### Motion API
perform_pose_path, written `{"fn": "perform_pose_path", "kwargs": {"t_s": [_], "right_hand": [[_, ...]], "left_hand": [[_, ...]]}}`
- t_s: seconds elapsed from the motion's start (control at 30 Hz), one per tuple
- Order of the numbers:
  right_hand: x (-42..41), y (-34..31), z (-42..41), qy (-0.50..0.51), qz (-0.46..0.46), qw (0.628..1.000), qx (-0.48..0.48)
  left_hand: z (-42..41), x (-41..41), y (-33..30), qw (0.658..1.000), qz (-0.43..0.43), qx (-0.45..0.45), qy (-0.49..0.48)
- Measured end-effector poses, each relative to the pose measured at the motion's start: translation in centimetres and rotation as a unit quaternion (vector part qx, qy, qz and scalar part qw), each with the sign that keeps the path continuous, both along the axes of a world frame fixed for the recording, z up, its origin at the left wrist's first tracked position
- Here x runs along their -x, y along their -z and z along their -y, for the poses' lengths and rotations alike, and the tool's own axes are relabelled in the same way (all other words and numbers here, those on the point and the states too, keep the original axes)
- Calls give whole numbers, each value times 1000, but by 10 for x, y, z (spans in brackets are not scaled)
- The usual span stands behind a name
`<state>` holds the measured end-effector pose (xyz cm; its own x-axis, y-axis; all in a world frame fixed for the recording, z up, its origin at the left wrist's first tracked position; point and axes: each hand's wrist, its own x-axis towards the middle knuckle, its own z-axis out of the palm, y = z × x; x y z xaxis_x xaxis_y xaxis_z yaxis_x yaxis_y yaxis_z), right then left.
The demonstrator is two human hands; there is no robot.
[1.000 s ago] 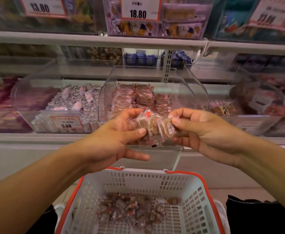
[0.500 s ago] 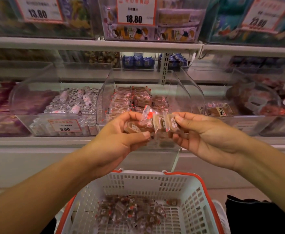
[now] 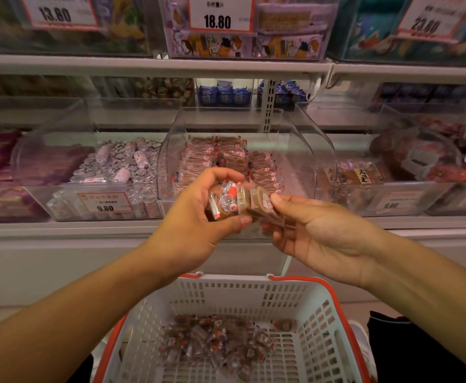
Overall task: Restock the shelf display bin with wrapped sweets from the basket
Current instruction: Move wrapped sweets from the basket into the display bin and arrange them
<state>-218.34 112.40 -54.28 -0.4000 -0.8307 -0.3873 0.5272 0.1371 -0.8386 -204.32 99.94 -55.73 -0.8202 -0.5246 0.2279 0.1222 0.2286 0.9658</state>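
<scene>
Between both hands I hold a small row of brown wrapped sweets just in front of the clear shelf display bin. My left hand curls around the row's left end, thumb under it. My right hand pinches the right end with thumb and fingertips. Inside the bin lie neat rows of the same sweets on its left and middle; its right side shows bare floor. Below, a white basket with a red rim holds a loose heap of wrapped sweets.
A bin of silver-wrapped sweets with a 9.80 tag stands to the left, and a bin of brown packets to the right. An upper shelf carries priced boxes overhead. The lower shelf edge runs between bin and basket.
Both hands have squared the sweets into a tighter upright row and lifted them slightly toward the bin. The basket stays in place.
</scene>
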Motion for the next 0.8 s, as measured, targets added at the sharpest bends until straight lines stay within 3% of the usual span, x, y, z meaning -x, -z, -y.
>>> {"fn": "perform_pose_path", "kwargs": {"t_s": [0.33, 0.47, 0.7, 0.8], "right_hand": [[-13, 8, 0, 28, -36, 999, 28], [-22, 12, -2, 44, -101, 992, 62], [-18, 9, -2, -11, -111, 992, 65], [-9, -5, -2, -64, -159, 982, 75]], "left_hand": [[-5, 1, 14, 1000, 1, 20, -3], [-15, 1, 21, 995, -1, 99, -1], [-11, 2, 15, 993, 26, 111, 35], [-4, 3, 2, 991, 24, 121, 50]]}}
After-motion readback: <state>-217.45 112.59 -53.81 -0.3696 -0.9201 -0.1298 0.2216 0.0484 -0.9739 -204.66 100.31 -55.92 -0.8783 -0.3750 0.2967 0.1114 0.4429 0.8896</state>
